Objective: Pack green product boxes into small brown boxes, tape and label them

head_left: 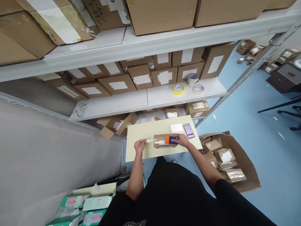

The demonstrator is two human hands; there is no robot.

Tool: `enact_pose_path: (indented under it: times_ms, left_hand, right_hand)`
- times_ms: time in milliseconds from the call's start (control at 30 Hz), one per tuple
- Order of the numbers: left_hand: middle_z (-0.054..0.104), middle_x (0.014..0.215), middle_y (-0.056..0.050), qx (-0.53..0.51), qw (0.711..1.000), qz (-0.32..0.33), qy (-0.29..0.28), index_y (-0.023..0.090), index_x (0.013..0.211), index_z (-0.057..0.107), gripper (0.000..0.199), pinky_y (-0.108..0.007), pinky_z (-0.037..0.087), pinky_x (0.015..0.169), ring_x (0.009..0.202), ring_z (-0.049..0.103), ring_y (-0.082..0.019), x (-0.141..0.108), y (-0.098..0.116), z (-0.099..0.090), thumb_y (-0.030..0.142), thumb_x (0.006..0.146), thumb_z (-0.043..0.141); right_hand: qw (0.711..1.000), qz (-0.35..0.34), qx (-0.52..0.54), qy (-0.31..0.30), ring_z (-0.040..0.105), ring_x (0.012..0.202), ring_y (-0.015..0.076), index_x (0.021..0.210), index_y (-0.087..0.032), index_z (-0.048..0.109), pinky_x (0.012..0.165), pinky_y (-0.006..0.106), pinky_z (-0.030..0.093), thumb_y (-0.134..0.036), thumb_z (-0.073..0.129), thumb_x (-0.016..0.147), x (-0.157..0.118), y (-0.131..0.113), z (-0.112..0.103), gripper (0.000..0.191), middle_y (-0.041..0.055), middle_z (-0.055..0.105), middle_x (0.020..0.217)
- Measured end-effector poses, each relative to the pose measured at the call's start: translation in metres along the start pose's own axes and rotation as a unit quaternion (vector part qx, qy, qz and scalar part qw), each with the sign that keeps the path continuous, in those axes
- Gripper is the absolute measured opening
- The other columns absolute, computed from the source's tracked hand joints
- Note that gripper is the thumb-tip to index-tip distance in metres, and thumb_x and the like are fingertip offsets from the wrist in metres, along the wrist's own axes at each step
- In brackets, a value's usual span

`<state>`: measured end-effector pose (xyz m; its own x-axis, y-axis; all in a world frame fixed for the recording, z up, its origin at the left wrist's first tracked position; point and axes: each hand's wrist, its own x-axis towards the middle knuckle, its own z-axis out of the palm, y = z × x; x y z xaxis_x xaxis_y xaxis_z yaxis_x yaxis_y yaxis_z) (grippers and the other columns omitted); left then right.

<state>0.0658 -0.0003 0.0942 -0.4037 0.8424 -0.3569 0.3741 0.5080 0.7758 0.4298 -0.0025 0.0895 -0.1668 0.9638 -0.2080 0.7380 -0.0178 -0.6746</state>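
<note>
A small cardboard box [161, 145] lies on the pale yellow board [138, 150] in front of me. My right hand [181, 139] is closed around an orange and dark blue tape dispenser [168, 139] over the box's right part. Clear packing tape [150, 140] stretches left from the dispenser, above the box. Its free end is pinched in the fingers of my left hand [140, 145], just off the box's left edge. Behind the box lie a white paper [176, 128] and a phone [188, 130], whose screen is blurred.
Metal shelves [113, 103] full of labelled boxes stand ahead, with a yellow tape roll [179, 89] and several white rolls on the middle one. At right, a large open carton [249, 169] holds small parcels. Green packages [94, 216] lie at lower left, beside a grey wall [58, 150].
</note>
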Motion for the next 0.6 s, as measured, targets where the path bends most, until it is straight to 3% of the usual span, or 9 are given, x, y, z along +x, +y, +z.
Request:
enact_pose_path:
  times_ms: [200,400,600]
  left_hand:
    - [0.076,0.069,-0.007,0.006,0.999,-0.044,-0.022,0.018,0.066,0.072,0.037,-0.029,0.055,0.069,0.072,0.072,-0.020,0.024,-0.031,0.018,0.055,0.072,0.074]
    - [0.067,0.055,-0.001,0.015,0.996,-0.075,-0.036,0.021,0.053,0.064,0.033,-0.026,0.054,0.069,0.067,0.070,-0.018,0.038,-0.049,0.037,0.043,0.074,0.076]
    - [0.064,0.055,-0.001,-0.004,0.990,-0.115,-0.085,0.020,0.058,0.066,0.031,-0.028,0.054,0.065,0.065,0.068,-0.020,0.039,-0.061,0.066,0.042,0.072,0.081]
  right_hand:
    - [0.997,0.022,-0.073,-0.011,0.073,0.086,0.0314,0.106,-0.021,0.081,0.074,0.033,0.048,-0.067,0.080,0.078,0.007,-0.019,0.008,0.054,0.0139,0.081,0.094]
    - [0.983,0.070,-0.158,-0.062,0.074,0.099,0.0295,0.119,-0.020,0.077,0.080,0.030,0.049,-0.068,0.069,0.088,0.007,-0.040,0.006,0.058,0.0133,0.081,0.105]
    - [0.979,0.082,-0.174,-0.069,0.074,0.103,0.0298,0.119,-0.022,0.077,0.082,0.030,0.050,-0.073,0.065,0.088,0.010,-0.045,0.005,0.061,0.0122,0.081,0.109]
